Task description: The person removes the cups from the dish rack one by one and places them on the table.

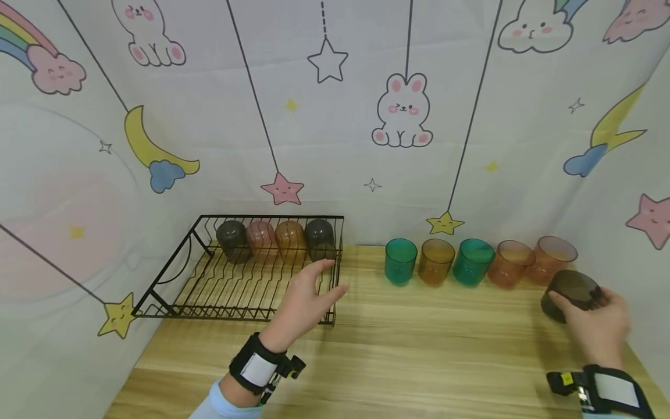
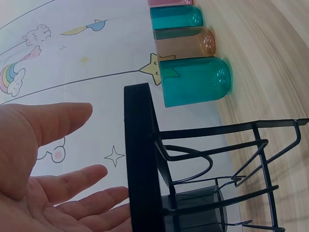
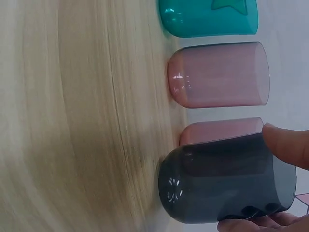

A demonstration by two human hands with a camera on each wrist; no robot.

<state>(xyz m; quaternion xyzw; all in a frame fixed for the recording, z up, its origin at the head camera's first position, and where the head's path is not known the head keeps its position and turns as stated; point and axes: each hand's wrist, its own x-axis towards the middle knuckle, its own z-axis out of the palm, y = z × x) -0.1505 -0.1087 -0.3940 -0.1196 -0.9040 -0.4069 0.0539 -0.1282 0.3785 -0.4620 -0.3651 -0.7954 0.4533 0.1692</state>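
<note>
My right hand [image 1: 602,326] grips a dark grey see-through cup [image 1: 562,299] near its rim, at the right end of a row of cups. In the right wrist view the thumb [image 3: 292,147] lies on one side of this cup [image 3: 217,181] and the fingertips on the other; whether its base touches the table cannot be told. My left hand [image 1: 303,302] is over the right side of a black wire dish rack [image 1: 262,319], thumb and fingers spread, holding nothing. Along the rack's back stand upside-down cups: grey [image 1: 232,238], pink [image 1: 260,235], amber [image 1: 291,237] and grey [image 1: 320,235].
Upright along the wall, right of the rack, are a green cup [image 1: 401,265], an amber cup [image 1: 435,265], another green cup [image 1: 473,265] and two pink cups [image 1: 510,267]. A printed cloth [image 1: 335,134] rises behind the wooden table [image 1: 419,361].
</note>
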